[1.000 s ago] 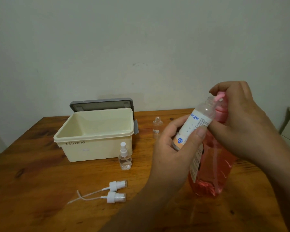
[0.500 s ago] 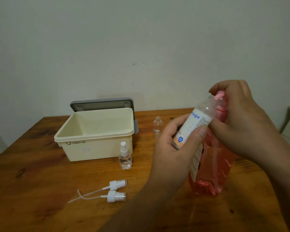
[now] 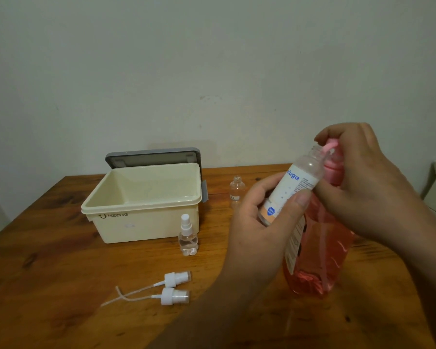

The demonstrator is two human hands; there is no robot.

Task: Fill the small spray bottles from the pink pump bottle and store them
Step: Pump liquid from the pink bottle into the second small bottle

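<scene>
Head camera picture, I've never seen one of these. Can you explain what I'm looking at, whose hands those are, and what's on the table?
There is no machine here. A person wears a camera on the head, so this single view looks forward and down at their own two bare hands. The left hand grips a small white-labelled bottle, tilted, with its open neck at the spout of the pink pump bottle. That bottle stands on the wooden table. The right hand curls over the pump's top. Farther left, a loose spray top lies beside a second spray top. A small capped spray bottle stands in front of an open cream box, with a grey lid behind it. Another small bottle without a top stands farther back.
</scene>
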